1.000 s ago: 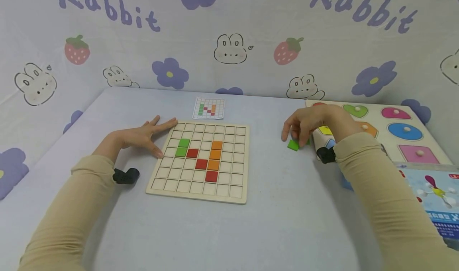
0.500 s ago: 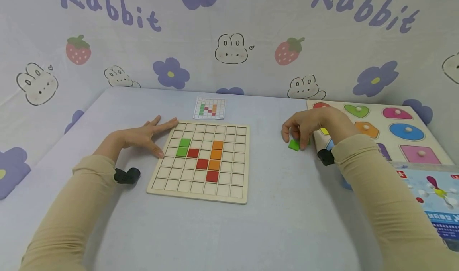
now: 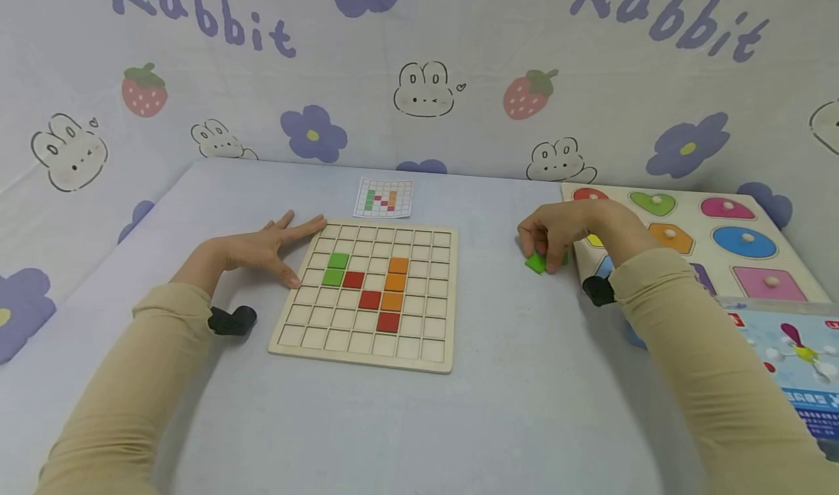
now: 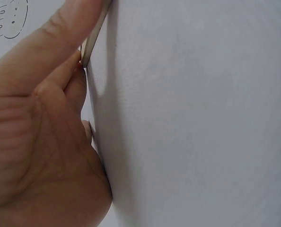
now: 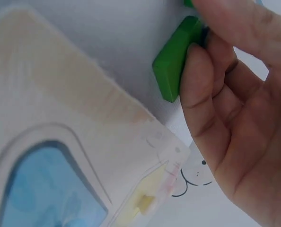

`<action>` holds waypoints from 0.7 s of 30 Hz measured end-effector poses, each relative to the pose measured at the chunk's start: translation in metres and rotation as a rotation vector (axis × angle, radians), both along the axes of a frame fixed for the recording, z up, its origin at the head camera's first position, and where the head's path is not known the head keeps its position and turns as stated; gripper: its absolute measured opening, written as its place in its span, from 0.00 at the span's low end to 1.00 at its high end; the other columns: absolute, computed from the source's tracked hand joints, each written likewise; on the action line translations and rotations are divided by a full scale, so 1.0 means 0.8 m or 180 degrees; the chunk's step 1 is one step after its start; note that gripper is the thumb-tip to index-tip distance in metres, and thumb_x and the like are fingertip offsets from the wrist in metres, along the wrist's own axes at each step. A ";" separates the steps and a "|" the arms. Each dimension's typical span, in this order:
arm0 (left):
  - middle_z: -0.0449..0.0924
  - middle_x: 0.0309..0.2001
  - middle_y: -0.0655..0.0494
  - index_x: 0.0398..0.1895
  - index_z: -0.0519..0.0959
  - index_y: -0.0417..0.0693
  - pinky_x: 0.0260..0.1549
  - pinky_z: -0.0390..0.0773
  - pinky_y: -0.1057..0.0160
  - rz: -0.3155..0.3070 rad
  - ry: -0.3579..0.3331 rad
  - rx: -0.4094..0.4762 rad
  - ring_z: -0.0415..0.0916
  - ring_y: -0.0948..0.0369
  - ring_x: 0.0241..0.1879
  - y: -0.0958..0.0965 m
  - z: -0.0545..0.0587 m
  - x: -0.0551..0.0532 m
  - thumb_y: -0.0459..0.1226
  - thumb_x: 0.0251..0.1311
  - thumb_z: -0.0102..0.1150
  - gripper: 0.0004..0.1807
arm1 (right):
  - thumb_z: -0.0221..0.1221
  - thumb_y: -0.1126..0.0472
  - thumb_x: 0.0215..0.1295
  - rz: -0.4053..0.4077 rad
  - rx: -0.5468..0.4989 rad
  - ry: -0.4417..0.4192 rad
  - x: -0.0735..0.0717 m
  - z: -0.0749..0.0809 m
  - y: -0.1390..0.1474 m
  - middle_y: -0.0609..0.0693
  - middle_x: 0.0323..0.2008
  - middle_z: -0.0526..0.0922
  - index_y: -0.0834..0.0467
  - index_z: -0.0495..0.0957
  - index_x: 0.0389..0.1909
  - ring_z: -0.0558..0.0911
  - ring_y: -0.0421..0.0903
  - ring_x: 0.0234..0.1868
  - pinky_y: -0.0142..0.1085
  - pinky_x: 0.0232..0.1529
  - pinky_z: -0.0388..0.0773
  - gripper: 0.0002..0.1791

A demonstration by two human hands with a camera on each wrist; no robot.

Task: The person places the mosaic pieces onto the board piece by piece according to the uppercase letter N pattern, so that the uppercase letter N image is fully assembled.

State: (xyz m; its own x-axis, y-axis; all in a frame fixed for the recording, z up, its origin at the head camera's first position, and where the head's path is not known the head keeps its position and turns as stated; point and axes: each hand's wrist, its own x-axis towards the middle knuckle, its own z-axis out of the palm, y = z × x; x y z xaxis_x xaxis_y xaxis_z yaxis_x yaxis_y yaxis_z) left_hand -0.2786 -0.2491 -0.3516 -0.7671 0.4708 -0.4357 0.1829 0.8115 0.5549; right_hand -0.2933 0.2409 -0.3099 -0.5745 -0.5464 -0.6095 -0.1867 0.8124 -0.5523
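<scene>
A wooden grid board lies on the table, with two green tiles, three red tiles and three orange tiles in its cells. My left hand spreads its straight fingers along the board's left side, thumb and forefinger at the edge. To the right of the board, my right hand pinches a green tile with its fingertips, low over the table. Another green tile sits beside the fingers in the right wrist view; in the head view the hand mostly hides it.
A small pattern card showing a coloured grid lies behind the board. On the right are a knobbed shape puzzle and a box with a molecule picture. A printed cloth hangs at the back.
The right hand's fingers have drawn closer together around the green tile, which now looks slightly tilted. The left hand and the board have stayed in place.
</scene>
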 end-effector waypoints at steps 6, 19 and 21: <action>0.12 0.78 0.41 0.79 0.38 0.71 0.65 0.28 0.20 0.0009 -0.0002 -0.0024 0.12 0.31 0.75 -0.002 0.000 -0.001 0.51 0.42 0.76 0.67 | 0.71 0.73 0.47 -0.0087 -0.0044 0.0074 0.001 0.000 -0.001 0.47 0.25 0.71 0.64 0.71 0.34 0.72 0.43 0.28 0.29 0.30 0.72 0.18; 0.12 0.78 0.39 0.80 0.37 0.70 0.64 0.29 0.19 -0.0012 -0.0031 0.0039 0.11 0.30 0.74 -0.001 0.001 0.000 0.48 0.44 0.77 0.66 | 0.70 0.73 0.43 -0.0131 0.0216 0.0922 0.008 0.007 -0.019 0.48 0.26 0.74 0.60 0.73 0.26 0.75 0.45 0.34 0.34 0.34 0.76 0.15; 0.12 0.78 0.40 0.80 0.38 0.70 0.64 0.29 0.19 -0.0015 -0.0033 0.0043 0.11 0.30 0.74 -0.002 0.001 0.000 0.48 0.43 0.77 0.67 | 0.69 0.72 0.45 -0.0183 0.0153 0.0909 0.009 0.010 -0.023 0.48 0.26 0.75 0.61 0.73 0.26 0.76 0.45 0.33 0.33 0.35 0.77 0.13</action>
State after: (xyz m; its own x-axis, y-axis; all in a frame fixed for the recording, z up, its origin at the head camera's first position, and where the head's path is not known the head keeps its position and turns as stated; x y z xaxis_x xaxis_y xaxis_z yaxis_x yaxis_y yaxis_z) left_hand -0.2783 -0.2504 -0.3512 -0.7603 0.4805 -0.4371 0.1810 0.8030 0.5678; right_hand -0.2857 0.2221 -0.3018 -0.7557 -0.4823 -0.4431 -0.2820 0.8502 -0.4445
